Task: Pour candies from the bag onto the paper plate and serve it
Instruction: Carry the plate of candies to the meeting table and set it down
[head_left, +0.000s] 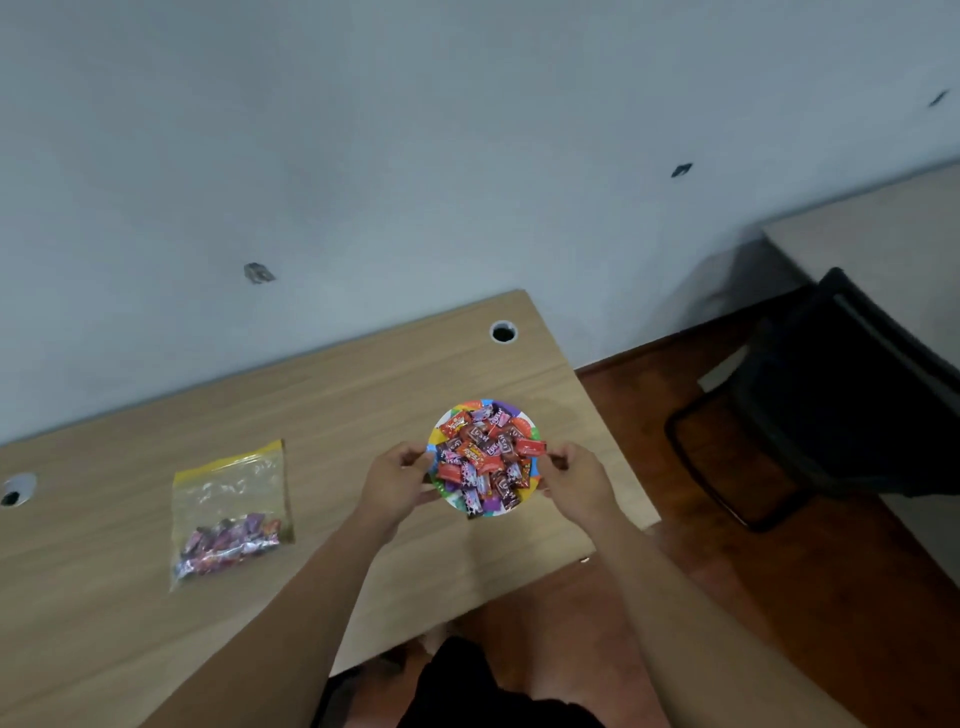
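Observation:
A colourful paper plate (529, 422) sits near the right end of the wooden table, heaped with wrapped candies (485, 457) in red, purple and brown. My left hand (397, 480) grips the plate's left rim and my right hand (574, 475) grips its right rim. I cannot tell whether the plate rests on the table or is lifted. A clear zip bag (231, 506) with a yellow top strip lies flat to the left, apart from both hands. Several purple candies are still inside it at its near end.
The wooden table (322, 395) has cable holes at the back right (503, 331) and far left (15, 491). Its right edge is just beyond the plate. A black chair (831, 395) stands on the red-brown floor to the right. A grey wall lies behind.

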